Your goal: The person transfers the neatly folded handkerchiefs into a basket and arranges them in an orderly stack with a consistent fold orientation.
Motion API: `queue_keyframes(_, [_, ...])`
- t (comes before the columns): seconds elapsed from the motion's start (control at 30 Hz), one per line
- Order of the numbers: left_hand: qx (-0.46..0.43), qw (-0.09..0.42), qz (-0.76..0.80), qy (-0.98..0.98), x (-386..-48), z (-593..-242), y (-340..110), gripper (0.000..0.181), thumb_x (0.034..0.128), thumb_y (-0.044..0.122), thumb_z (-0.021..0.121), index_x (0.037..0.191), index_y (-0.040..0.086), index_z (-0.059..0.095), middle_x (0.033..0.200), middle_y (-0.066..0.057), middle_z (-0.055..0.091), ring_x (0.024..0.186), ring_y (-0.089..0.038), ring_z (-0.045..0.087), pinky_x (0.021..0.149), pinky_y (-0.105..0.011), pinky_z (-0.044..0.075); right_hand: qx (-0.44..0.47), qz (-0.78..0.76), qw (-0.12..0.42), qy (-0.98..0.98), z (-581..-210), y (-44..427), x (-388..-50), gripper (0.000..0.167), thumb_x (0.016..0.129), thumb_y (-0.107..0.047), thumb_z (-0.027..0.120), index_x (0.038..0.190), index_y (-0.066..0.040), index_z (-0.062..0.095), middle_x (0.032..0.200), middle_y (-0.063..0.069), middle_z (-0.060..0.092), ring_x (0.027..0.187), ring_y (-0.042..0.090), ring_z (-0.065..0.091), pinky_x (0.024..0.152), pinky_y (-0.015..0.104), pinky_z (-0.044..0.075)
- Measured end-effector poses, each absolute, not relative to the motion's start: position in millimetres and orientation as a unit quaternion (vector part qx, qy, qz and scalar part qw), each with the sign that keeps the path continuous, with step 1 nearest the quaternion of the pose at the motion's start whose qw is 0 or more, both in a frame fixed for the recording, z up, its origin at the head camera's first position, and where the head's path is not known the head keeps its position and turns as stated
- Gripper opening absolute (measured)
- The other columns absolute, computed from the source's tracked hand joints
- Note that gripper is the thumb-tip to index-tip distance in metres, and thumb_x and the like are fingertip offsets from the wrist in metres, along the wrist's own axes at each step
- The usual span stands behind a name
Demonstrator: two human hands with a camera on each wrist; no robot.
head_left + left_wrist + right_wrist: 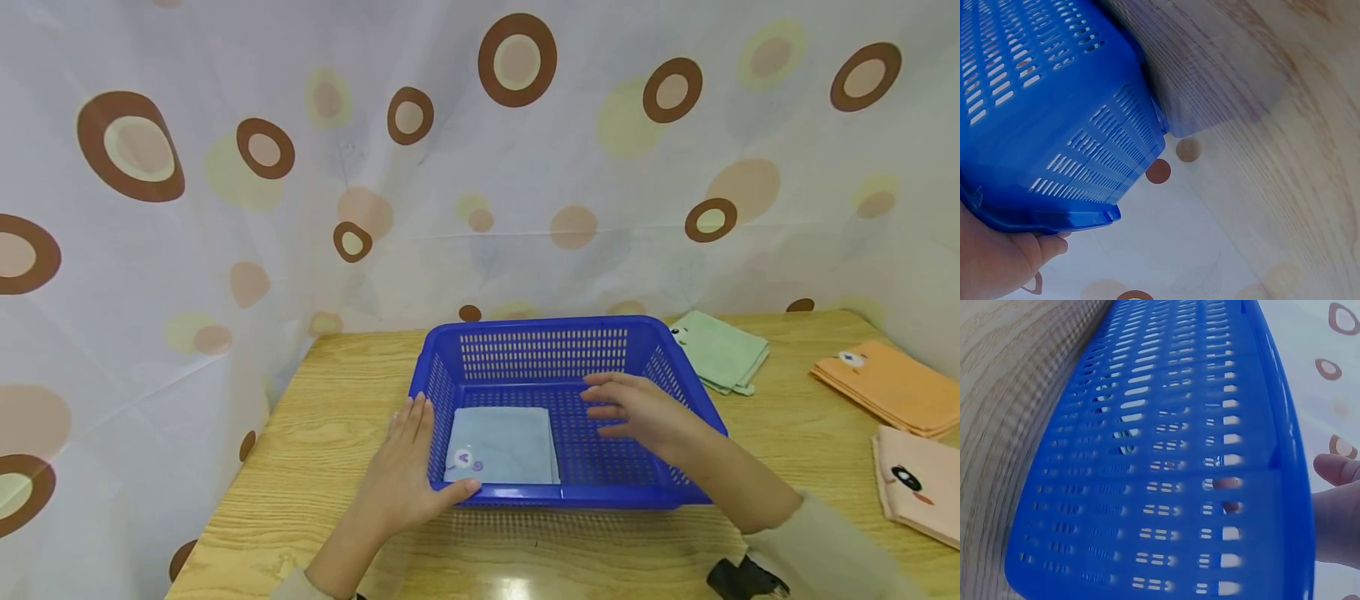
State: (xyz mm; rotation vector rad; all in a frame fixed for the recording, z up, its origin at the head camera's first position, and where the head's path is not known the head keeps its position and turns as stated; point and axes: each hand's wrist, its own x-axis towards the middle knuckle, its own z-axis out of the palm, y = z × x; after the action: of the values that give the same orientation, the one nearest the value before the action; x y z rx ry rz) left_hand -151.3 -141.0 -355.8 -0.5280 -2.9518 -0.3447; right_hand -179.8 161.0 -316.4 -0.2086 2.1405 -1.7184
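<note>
"One folded pale-blue cloth (pixel 504 442) lies inside the blue perforated plastic basket (pixel 630 495), near left corner. Hands?"

"The left hand (pixel 408 467) rests on that corner, thumb spread wide; the right hand (pixel 645 412), fingers loosely apart, hangs empty over the basket."

"Which step?"

"Placing, probably; next seems to call for the folded green cloth (pixel 720 352) near the table's (pixel 360 367) far edge."

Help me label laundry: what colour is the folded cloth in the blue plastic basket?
Pale blue folded cloth, clearest in the head view.
</note>
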Motion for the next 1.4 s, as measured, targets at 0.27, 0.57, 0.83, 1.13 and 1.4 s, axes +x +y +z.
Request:
queue_keyframes(0.27, [-0.176, 0.065, -0.114, -0.976, -152, -356, -140, 0.111, 0.0733, 0.072, 0.051, 0.145, -0.006, 0.018, 0.154, -0.021, 0.013, 0.145, -0.031, 0.006, 0.119, -0.043, 0.013, -0.070, -0.633, 0.185, 0.748, -312, 173, -183, 0.056, 0.101, -0.026, 0.032, 0.145, 0.005, 0.015, 0.148, 0.029, 0.024, 0.133, 0.044, 0.031, 0.104, 0.051, 0.039])
queue_keyframes(0.57, [-0.177, 0.065, -0.116, -0.975, -152, -355, -140, 0.111, 0.0734, 0.072, 0.052, 0.145, -0.006, 0.019, 0.154, -0.021, 0.014, 0.145, -0.031, 0.006, 0.119, -0.043, 0.013, -0.078, -0.638, 0.174, 0.746, -310, 185, -185, 0.060, 0.102, -0.031, 0.030, 0.145, 0.006, 0.014, 0.147, 0.030, 0.025, 0.133, 0.043, 0.032, 0.104, 0.051, 0.039])
queue_keyframes(0.83, [-0.177, 0.067, -0.115, -0.975, -152, -355, -140, 0.111, 0.0733, 0.072, 0.052, 0.144, -0.007, 0.019, 0.153, -0.021, 0.014, 0.145, -0.031, 0.006, 0.119, -0.043, 0.013, -0.080, -0.629, 0.169, 0.755, -310, 197, -187, 0.062, 0.101, -0.036, 0.029, 0.146, 0.005, 0.015, 0.147, 0.029, 0.026, 0.131, 0.040, 0.036, 0.102, 0.045, 0.043])
queue_keyframes(1.13, [-0.179, 0.070, -0.115, -0.975, -152, -354, -140, 0.111, 0.0731, 0.071, 0.052, 0.144, -0.007, 0.020, 0.153, -0.022, 0.015, 0.144, -0.032, 0.007, 0.118, -0.044, 0.013, -0.075, -0.629, 0.173, 0.754, -313, 211, -190, 0.065, 0.101, -0.039, 0.027, 0.146, 0.005, 0.011, 0.149, 0.029, 0.023, 0.130, 0.035, 0.038, 0.100, 0.038, 0.045])
queue_keyframes(1.4, [-0.177, 0.067, -0.107, -0.976, -151, -355, -141, 0.110, 0.0735, 0.072, 0.051, 0.144, -0.007, 0.020, 0.153, -0.022, 0.015, 0.144, -0.032, 0.007, 0.119, -0.044, 0.013, -0.072, -0.637, 0.171, 0.748, -316, 224, -193, 0.067, 0.101, -0.040, 0.026, 0.147, 0.005, 0.006, 0.150, 0.029, 0.019, 0.126, 0.020, 0.044, 0.093, 0.027, 0.050])
